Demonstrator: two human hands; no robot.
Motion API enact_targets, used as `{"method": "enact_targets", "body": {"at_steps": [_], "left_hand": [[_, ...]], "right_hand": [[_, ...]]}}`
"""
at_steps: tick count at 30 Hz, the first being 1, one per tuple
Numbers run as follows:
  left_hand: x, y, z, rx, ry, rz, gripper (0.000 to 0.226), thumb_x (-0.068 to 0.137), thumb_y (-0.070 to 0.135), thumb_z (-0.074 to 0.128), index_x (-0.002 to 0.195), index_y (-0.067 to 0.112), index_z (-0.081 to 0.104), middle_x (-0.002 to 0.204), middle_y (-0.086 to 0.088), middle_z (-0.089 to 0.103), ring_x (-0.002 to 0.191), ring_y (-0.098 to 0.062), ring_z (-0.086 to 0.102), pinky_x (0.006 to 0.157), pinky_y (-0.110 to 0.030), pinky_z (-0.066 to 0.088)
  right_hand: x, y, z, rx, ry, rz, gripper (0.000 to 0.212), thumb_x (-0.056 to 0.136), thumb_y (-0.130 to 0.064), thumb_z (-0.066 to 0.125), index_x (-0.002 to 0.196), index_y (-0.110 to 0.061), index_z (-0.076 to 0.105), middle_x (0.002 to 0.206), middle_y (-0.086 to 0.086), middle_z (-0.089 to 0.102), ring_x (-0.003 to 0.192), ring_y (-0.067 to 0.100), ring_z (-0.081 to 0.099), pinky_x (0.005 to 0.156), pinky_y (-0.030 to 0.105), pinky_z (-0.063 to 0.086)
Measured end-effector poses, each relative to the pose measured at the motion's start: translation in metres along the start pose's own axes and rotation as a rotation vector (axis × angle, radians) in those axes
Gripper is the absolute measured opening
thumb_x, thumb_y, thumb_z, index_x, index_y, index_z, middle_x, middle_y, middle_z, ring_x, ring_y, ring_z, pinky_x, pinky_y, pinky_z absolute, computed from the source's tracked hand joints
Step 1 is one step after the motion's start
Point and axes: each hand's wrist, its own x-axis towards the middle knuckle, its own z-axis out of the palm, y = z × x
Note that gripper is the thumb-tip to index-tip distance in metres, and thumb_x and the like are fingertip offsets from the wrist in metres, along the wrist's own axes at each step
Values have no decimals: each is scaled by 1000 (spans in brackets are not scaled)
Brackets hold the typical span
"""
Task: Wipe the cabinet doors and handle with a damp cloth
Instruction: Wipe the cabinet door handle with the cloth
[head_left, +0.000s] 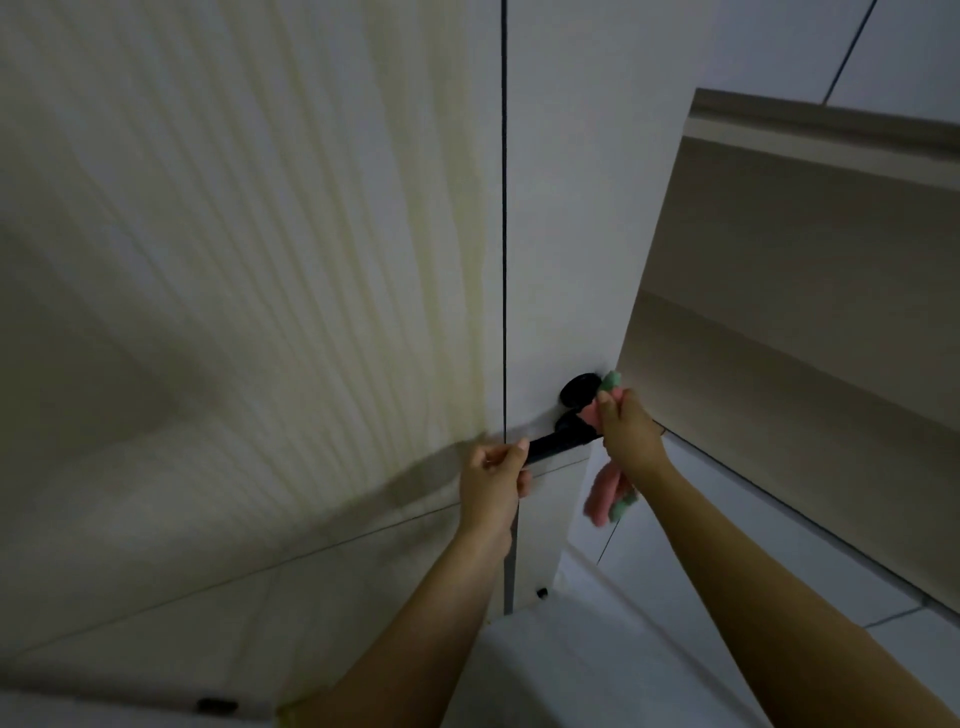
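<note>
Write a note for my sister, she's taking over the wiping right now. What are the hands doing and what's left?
Left hand: grips the free end of the black lever handle.
Right hand: holds the pink and green cloth, pressed against the handle's base by the round black knob.
The handle sits on the white cabinet door.
Done: handle wiping is under way; I cannot tell which door areas are already wiped.
Left: finish the handle, then wipe the doors.

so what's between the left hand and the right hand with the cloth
In the head view, the black handle spans the gap: the left hand grips its end, the right hand presses the pink-green cloth near its base.
</note>
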Motion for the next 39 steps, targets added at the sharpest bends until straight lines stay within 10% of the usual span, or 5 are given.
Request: {"method": "enact_targets", "body": {"at_steps": [11,18,26,33,39], "left_hand": [[-79,-40,32,-335,306,69,26,93,21,59,111,2,56,110,-13,64,100,-21,64,72,-21,54],[-155,-65,38,-395,496,109,20,96,15,55,109,1,58,99,-12,65,87,-19,65,71,-24,54],[-254,-102,14,-391,589,138,20,97,17,53,111,5,61,96,-7,65,84,-14,63,66,-19,52],[-347,-137,-12,-430,675,184,32,97,12,53,128,10,54,98,-1,66,87,-13,64,67,-21,51],[-445,-174,-3,-259,876,256,35,97,18,52,132,14,49,127,-3,55,114,-20,55,94,-34,49]], "right_hand": [[-59,46,-60,-59,-214,-192,24,102,-34,32,104,-11,39,93,10,58,68,12,51,53,26,33],[-112,77,-110,49,-300,-399,50,101,-30,34,147,-17,20,93,6,60,67,19,58,54,25,42],[-196,126,-126,137,-378,-601,61,95,-48,43,142,-10,32,93,18,65,67,20,62,45,11,41],[-299,162,-135,246,-537,-639,56,94,-40,51,140,-14,32,82,-5,59,58,4,59,51,19,48],[-379,174,-142,284,-662,-661,53,93,-53,43,131,-17,34,75,2,64,54,4,61,44,16,45]]}}
